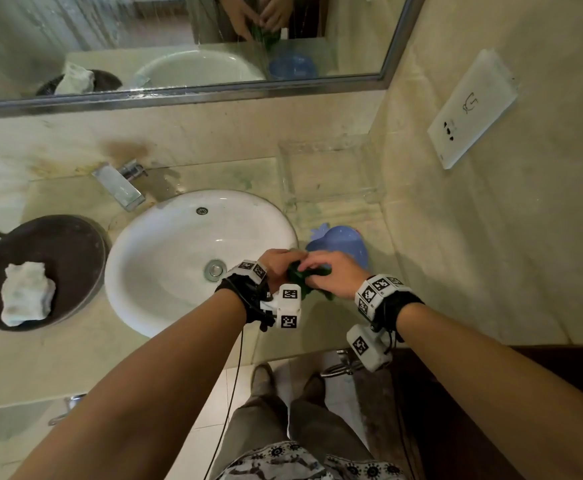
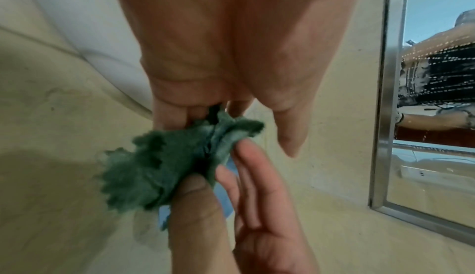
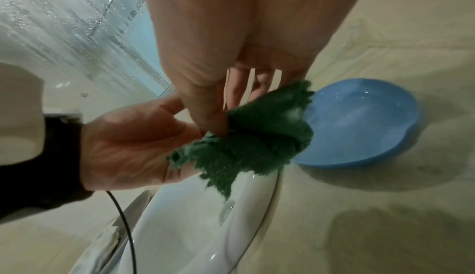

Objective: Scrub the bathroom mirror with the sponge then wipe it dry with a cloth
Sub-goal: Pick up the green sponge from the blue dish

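A ragged green sponge [image 1: 300,273] hangs over the right rim of the white sink [image 1: 165,271], held between both hands. My left hand [image 1: 278,268] cups it from below, fingers curled under it and thumb free. My right hand [image 1: 331,275] pinches it between thumb and fingers [image 3: 226,114]. In the left wrist view the sponge [image 2: 164,168] is crumpled between the right thumb [image 2: 195,197] and fingers. The mirror [image 1: 144,36] above the counter is streaked with water drops. A white cloth [image 1: 26,292] lies crumpled in a dark round tray [image 1: 75,244] left of the sink.
A blue bowl [image 1: 349,244] holding water stands on the counter just right of the hands. The tap [image 1: 118,185] sits behind the sink at the left. A clear tray [image 1: 328,174] lies at the back right, and a white socket plate [image 1: 470,109] is on the right wall.
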